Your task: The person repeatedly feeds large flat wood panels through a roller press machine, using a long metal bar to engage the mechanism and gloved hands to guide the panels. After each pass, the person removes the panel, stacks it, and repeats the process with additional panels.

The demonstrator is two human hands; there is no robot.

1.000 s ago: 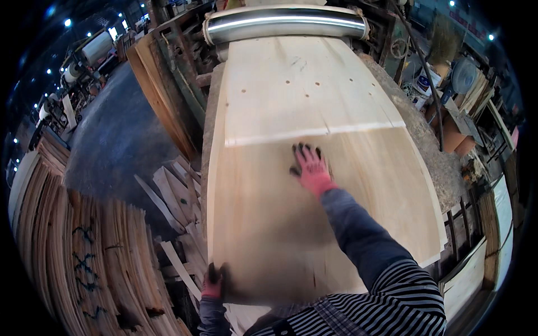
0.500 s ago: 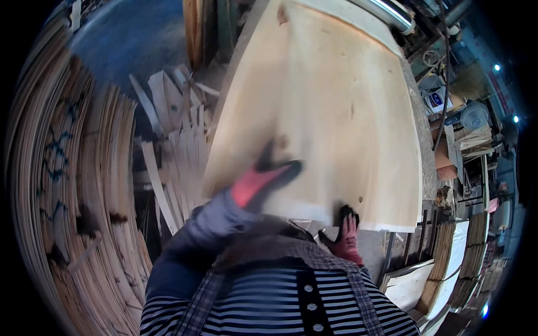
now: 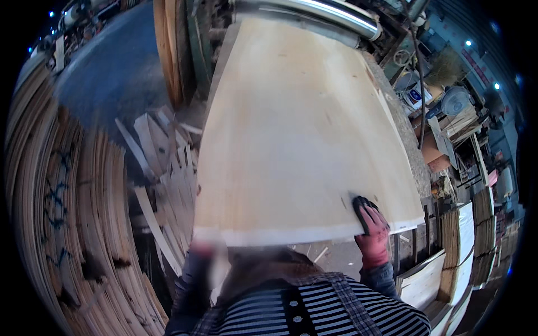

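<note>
Now that the left hand (image 3: 204,248) has moved from over the wood sheet (image 3: 297,140) to its near left corner, both hands attend the near edge.
The sheet stretches from the metal roller (image 3: 336,13) toward the person; the right hand's (image 3: 372,227) fingers lie close together on top, beside the near edge; the left fingers' state cannot be told through blur.

The left hand (image 3: 204,248) is a blur at the near left corner of the veneer sheet (image 3: 297,140), fingers indistinct, while the upper edge crops the far metal roller (image 3: 336,11) and the sheet hides most of the bench (image 3: 420,169).
</note>
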